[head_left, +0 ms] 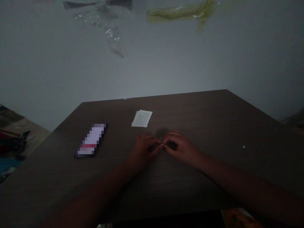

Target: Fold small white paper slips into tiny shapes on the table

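My left hand and my right hand meet over the middle of the table. Each one is closed in a pinch, thumb against fingertips. Between the fingertips shows a tiny white piece, mostly hidden by the fingers; its kind is too small to make out. Just beyond my left hand lies a small stack of white printed paper slips, slightly fanned.
On the left of the dark wooden table lies a phone with a lit, pixelated screen. A tiny white scrap rests at the right. A pale wall with strips of tape rises behind the far edge.
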{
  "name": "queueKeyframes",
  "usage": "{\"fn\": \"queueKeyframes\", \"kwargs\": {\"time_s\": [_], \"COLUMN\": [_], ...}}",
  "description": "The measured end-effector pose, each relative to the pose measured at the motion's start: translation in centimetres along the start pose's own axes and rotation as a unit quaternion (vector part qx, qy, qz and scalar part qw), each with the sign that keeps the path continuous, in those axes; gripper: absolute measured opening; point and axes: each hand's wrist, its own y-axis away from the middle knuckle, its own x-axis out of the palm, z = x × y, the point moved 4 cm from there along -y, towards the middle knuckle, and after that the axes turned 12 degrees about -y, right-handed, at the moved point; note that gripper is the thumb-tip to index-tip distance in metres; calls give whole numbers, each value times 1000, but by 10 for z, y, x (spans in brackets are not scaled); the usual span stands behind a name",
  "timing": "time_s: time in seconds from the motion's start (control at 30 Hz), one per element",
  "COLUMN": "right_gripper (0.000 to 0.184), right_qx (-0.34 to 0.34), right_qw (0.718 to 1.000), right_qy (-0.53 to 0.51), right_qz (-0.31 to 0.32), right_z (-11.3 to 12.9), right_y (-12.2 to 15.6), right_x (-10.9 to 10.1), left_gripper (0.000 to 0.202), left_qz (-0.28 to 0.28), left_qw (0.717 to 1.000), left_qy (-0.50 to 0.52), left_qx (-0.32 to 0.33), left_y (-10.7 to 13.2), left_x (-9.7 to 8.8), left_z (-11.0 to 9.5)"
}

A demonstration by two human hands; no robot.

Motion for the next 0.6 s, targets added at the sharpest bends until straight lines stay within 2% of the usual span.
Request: {"fn": "queueKeyframes", "kwargs": {"time_s": [0.23,0.4,0.6], "right_gripper": [10,10,9], "right_qx": [-25,-31,-12], "right_qw": [999,998,1000], "right_qy": [34,43,-1], "right_qz": [21,26,-4], "right_z": [7,9,6], "right_y": [2,2,0], "right_x": [-1,-2,-7], "left_gripper": [18,13,10], "left_qz": [4,15,-35], "left_qw": [999,999,999], "left_qy": [-50,-39,22], "left_qx": [12,2,-11], "left_y": [2,2,1], "left_x": [-10,-11,-15], "left_z": [-14,-12,-4]}}
